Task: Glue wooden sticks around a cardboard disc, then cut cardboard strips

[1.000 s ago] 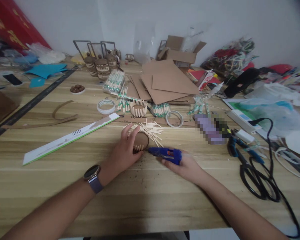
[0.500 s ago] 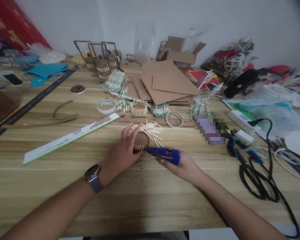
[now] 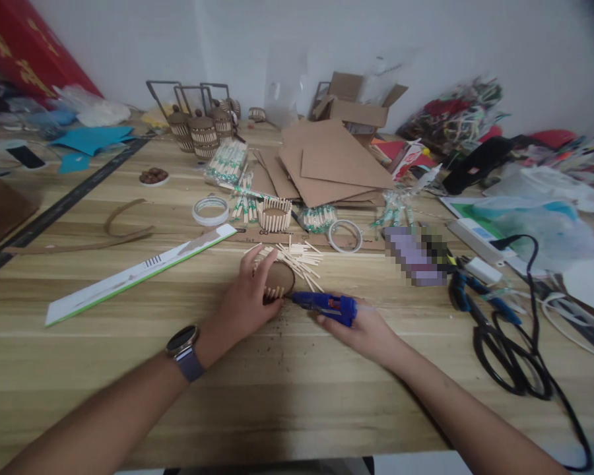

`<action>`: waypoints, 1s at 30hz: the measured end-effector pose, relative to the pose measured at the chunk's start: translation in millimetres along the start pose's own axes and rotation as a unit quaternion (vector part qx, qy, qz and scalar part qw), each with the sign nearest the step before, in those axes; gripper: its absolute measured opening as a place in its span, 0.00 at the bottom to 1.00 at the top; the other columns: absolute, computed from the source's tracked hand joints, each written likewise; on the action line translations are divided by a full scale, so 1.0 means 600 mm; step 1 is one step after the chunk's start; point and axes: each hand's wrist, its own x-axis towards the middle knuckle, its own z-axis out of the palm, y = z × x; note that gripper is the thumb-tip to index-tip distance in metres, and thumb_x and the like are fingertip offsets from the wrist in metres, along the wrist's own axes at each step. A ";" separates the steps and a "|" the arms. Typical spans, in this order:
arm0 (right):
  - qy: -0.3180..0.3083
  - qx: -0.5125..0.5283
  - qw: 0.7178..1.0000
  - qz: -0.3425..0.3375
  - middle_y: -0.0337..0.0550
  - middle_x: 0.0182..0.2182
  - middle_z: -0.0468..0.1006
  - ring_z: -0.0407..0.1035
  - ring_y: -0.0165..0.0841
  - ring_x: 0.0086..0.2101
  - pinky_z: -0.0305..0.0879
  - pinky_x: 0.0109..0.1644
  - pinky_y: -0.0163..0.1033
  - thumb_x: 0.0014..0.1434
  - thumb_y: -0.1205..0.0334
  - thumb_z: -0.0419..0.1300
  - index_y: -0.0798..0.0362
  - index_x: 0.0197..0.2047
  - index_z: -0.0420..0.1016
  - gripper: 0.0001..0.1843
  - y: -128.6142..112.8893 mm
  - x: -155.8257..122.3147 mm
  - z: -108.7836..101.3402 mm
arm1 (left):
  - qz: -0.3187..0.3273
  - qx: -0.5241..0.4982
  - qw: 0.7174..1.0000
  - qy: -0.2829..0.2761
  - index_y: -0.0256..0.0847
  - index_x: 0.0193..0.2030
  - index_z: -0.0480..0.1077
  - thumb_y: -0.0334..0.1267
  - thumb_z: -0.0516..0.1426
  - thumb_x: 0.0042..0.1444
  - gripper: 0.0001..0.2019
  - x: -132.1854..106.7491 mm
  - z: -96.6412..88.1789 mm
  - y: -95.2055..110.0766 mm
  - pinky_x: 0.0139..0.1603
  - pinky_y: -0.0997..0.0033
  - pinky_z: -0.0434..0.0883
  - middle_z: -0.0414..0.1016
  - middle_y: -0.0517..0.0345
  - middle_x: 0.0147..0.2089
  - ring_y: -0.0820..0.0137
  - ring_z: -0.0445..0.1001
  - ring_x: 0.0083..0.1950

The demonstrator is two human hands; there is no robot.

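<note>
A round brown cardboard disc (image 3: 280,277) with short wooden sticks standing along its near rim lies on the table. My left hand (image 3: 250,290) curves around its left side, thumb at the front and fingers behind, steadying it. In my right hand (image 3: 369,333) is a blue hot glue gun (image 3: 329,307), its nozzle pointing left at the disc's right edge, close to my left thumb. Whether the nozzle touches the rim I cannot tell. Just behind the disc lies a loose pile of cut wooden sticks (image 3: 301,260).
Behind stand a finished-looking stick ring (image 3: 276,215), tape rolls (image 3: 210,211) and cardboard sheets (image 3: 336,161). A white-green strip (image 3: 138,274) lies left. On the right are scissors (image 3: 499,349) and a black cable (image 3: 564,389). Small dark crumbs dot the tabletop near my hands.
Hardly anything differs. My left hand keeps its place at the disc, and the glue gun stays by the right edge with at most a tiny shift.
</note>
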 end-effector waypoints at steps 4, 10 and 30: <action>0.001 -0.005 1.000 -0.001 0.45 0.36 0.84 0.78 0.39 0.35 0.74 0.41 0.39 0.60 0.53 0.58 0.51 0.41 0.80 0.14 0.000 -0.001 0.000 | -0.001 0.003 1.000 0.000 0.45 0.71 0.47 0.30 0.64 0.51 0.44 0.000 0.000 0.000 0.70 0.38 0.60 0.49 0.38 0.71 0.45 0.52 0.74; 0.001 -0.008 1.000 0.009 0.44 0.37 0.84 0.78 0.39 0.36 0.74 0.40 0.39 0.59 0.53 0.59 0.50 0.42 0.80 0.13 0.002 -0.002 0.000 | 0.002 0.001 1.000 0.004 0.47 0.71 0.46 0.29 0.64 0.51 0.44 0.000 0.002 0.000 0.68 0.37 0.62 0.49 0.40 0.71 0.46 0.53 0.73; -0.003 -0.021 1.000 -0.013 0.45 0.36 0.83 0.77 0.39 0.36 0.72 0.41 0.39 0.61 0.54 0.57 0.50 0.40 0.79 0.12 0.005 -0.003 0.004 | -0.004 0.006 1.000 0.000 0.46 0.70 0.48 0.29 0.64 0.50 0.44 0.002 0.000 0.003 0.70 0.38 0.60 0.49 0.39 0.70 0.46 0.53 0.73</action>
